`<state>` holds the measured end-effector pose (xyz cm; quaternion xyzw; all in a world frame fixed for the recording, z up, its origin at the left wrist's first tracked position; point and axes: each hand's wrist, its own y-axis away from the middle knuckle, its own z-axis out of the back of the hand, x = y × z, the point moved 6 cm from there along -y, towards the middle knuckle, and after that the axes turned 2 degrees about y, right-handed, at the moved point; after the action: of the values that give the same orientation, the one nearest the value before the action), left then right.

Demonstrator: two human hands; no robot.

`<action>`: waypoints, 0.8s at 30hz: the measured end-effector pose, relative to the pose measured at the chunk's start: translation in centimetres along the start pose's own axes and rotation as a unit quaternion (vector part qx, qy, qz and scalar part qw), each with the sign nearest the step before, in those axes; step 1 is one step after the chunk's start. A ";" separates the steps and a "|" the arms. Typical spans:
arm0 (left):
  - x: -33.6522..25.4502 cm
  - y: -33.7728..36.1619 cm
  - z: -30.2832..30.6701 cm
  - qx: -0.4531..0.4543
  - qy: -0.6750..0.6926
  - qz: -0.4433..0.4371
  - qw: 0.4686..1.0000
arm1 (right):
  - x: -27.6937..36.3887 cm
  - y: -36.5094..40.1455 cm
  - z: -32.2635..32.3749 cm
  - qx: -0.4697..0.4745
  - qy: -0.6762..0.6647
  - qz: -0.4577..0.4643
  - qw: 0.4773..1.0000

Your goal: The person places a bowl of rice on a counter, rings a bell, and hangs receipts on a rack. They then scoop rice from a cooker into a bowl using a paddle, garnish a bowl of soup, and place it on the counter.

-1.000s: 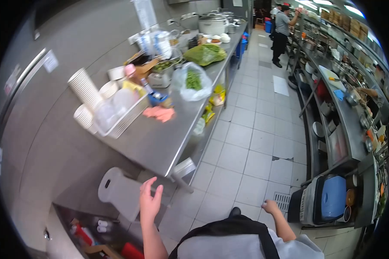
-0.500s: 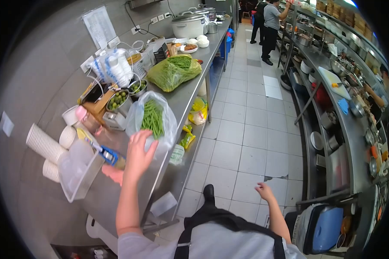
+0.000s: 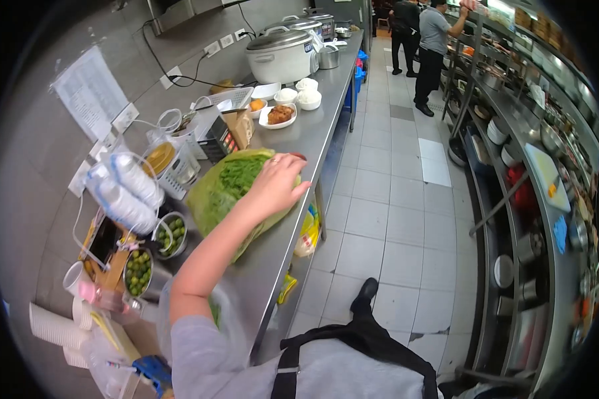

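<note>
My left hand (image 3: 277, 183) reaches over a yellow-green plastic bag (image 3: 210, 199) on the steel counter, its fingers loosely stretched and the thumb apart. Leafy greens (image 3: 243, 174) show at the bag's opening, just beside my fingers. Behind my forearm and elbow, a clear plastic bag (image 3: 233, 326) of green beans is mostly hidden. Two metal containers of small green citrus fruit (image 3: 138, 272) stand to the left of the bags. My right hand is out of view.
Farther along the counter (image 3: 329, 90) are a plate of fried food (image 3: 279, 116), white bowls (image 3: 308, 100) and a large rice cooker (image 3: 279, 56). A tiled aisle (image 3: 359, 199) runs beside it. Shelving (image 3: 492, 159) lines the right, where a person (image 3: 432, 53) stands ahead.
My view has moved forward along the counter. My left hand has gone from over the green beans to over the bag of leafy greens. My right hand has left the view.
</note>
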<state>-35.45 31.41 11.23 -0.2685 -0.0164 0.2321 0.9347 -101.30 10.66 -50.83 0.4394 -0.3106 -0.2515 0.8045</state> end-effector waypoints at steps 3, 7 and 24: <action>5.0 -7.2 -5.4 0.104 0.008 0.056 0.993 | 10.1 -1.5 -1.1 0.010 0.041 0.020 0.999; 16.2 -15.2 -9.6 0.084 -0.011 0.171 0.982 | 28.9 -3.2 -1.5 0.004 0.103 0.123 0.987; 37.7 -33.2 -13.7 0.160 0.215 0.280 0.922 | 102.1 35.3 -43.1 0.224 0.166 0.678 0.680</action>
<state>14.43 16.53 12.91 -0.1528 0.2980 0.4205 0.8432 3.93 -17.55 -10.01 0.3102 -0.4320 0.5174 0.6704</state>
